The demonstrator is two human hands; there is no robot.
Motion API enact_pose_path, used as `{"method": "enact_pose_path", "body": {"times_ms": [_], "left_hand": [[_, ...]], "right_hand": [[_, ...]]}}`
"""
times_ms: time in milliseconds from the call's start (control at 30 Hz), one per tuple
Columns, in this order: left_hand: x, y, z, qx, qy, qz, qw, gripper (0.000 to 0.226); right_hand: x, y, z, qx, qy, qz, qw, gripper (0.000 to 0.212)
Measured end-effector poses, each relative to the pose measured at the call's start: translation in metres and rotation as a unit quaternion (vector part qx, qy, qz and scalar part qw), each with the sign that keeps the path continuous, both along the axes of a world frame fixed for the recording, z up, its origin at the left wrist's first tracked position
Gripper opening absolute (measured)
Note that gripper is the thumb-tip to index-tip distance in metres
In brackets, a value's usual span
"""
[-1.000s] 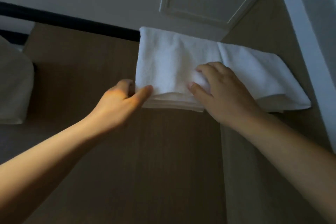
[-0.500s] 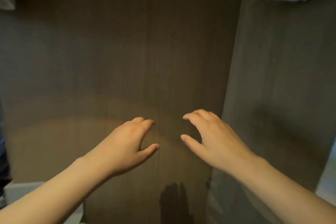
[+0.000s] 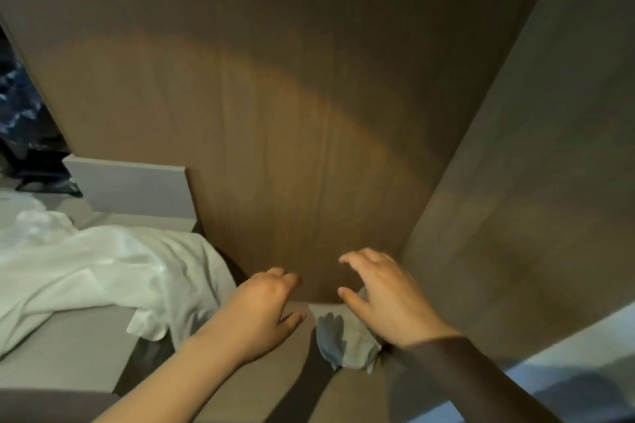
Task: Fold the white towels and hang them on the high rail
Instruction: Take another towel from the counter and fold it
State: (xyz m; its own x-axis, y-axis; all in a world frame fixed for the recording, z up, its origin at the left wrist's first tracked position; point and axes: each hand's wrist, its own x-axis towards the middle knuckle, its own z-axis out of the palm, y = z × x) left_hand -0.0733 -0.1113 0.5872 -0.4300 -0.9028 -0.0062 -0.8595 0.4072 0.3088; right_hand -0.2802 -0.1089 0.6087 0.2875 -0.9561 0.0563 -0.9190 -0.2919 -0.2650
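One white cloth point(image 3: 103, 271), left of L hand point(image 3: 264, 312)

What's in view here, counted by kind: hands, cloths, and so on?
Hands: 2, the left hand and the right hand, both holding nothing.
Big cloths: 1, the crumpled white heap.
Small cloths: 1, the grey-white cloth below the right hand.
Total: 4.

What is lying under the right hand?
A small crumpled pale cloth lies below the right hand, by the wooden panel. The hand covers part of it, so its full shape is hidden.
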Motion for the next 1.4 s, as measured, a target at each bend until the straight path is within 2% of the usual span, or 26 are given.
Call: {"method": "enact_pose_path", "body": {"times_ms": [67,167,333,600,867,967,1100,1200,1400], "left_hand": [[0.008,0.013,-0.020,0.040,0.000,0.020,0.999,0.044],[0.027,0.034,-0.039,0.086,0.007,0.050,0.995,0.050],[0.078,0.056,-0.052,0.114,0.040,0.128,0.984,0.041],[0.193,0.089,-0.052,0.118,0.086,0.225,0.963,0.035],[0.332,0.111,-0.050,0.108,0.110,0.277,0.948,0.043],[0.369,0.109,-0.054,0.112,0.126,0.310,0.936,0.037],[0.401,0.103,-0.061,0.108,0.127,0.311,0.936,0.037],[0.421,0.089,-0.064,0.112,0.135,0.312,0.934,0.039],[0.460,0.045,-0.070,0.101,0.122,0.317,0.935,0.039]], "right_hand": [[0.008,0.004,-0.021,0.033,0.007,0.008,0.999,0.046],[0.028,0.012,-0.045,0.087,0.015,0.030,0.996,0.047],[0.077,0.016,-0.060,0.120,0.025,0.054,0.991,0.047],[0.193,0.024,-0.072,0.136,0.012,0.112,0.984,0.044],[0.326,0.026,-0.085,0.179,0.009,0.120,0.977,0.041],[0.353,0.025,-0.086,0.184,0.000,0.109,0.977,0.036],[0.383,0.009,-0.089,0.204,0.004,0.094,0.974,0.023],[0.397,-0.013,-0.094,0.232,0.000,0.092,0.969,0.034],[0.430,-0.058,-0.098,0.136,0.004,0.114,0.984,0.036]]}}
